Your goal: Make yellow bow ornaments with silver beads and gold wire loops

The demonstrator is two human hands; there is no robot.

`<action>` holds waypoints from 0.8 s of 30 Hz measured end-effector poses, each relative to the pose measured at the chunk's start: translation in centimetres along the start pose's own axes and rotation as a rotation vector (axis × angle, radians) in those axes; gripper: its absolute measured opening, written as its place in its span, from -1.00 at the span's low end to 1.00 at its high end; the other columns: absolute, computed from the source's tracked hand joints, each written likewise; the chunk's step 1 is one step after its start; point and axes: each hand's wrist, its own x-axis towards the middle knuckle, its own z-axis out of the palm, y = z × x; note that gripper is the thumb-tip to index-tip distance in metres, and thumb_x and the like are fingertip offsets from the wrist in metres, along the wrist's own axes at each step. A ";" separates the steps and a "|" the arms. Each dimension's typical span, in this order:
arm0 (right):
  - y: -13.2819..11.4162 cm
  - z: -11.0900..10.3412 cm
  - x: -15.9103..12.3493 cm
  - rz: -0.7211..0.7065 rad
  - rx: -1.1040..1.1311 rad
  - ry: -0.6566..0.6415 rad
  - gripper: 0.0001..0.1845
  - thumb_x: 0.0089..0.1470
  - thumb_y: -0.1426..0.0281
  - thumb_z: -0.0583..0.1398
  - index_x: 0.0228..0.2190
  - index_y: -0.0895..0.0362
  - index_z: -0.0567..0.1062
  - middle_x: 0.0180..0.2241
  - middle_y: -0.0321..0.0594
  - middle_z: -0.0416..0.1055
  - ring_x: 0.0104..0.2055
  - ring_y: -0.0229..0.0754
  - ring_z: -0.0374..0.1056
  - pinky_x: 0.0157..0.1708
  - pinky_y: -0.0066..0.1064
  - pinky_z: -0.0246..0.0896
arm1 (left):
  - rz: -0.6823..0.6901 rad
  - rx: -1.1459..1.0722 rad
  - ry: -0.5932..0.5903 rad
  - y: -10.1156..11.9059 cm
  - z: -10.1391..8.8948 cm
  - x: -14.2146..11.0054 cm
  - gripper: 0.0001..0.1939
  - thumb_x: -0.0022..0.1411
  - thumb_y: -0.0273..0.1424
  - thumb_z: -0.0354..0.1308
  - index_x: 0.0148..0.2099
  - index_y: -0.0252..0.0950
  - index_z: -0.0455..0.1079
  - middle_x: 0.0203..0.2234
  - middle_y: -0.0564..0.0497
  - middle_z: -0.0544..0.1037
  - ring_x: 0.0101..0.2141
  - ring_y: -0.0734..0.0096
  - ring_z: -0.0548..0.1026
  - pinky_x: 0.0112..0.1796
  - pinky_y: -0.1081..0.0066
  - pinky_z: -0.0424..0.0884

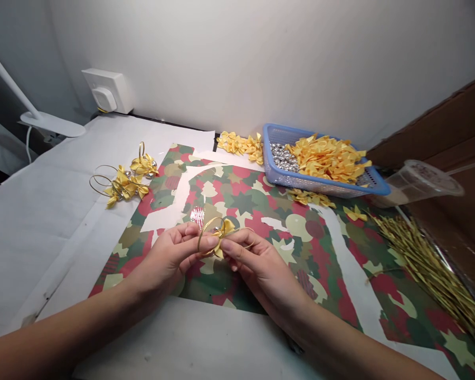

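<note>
My left hand (176, 247) pinches a gold wire ring (203, 230) between thumb and fingertips. On the ring sits a yellow ribbon bow (224, 229), with a small silver bell partly visible behind it. My right hand (257, 258) is closed on the bow's lower right side, its thumb close to the left thumb. Both hands meet above the patterned paper (253, 211). To the left lie several finished-looking rings with yellow bows and silver bells (126, 184).
A blue basket (324, 187) holds yellow bows (328, 158) and silver bells (284, 157). More bows (241, 145) lie beside it. At right are gold wire stems (431, 269) and a clear plastic cup (423, 182). A white lamp base (53, 124) stands at left.
</note>
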 end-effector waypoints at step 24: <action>-1.1 0.4 -0.2 -0.085 -0.298 0.061 -0.70 -0.16 0.16 0.38 -0.53 0.12 0.51 -0.51 -0.34 0.36 -0.49 -0.33 0.19 -0.45 -0.48 0.17 | 0.026 -0.039 0.033 -0.2 -0.2 0.1 -0.78 -0.08 -0.40 0.41 -0.49 -0.30 0.39 -0.52 0.12 0.40 -0.41 0.53 0.39 -0.28 0.57 0.39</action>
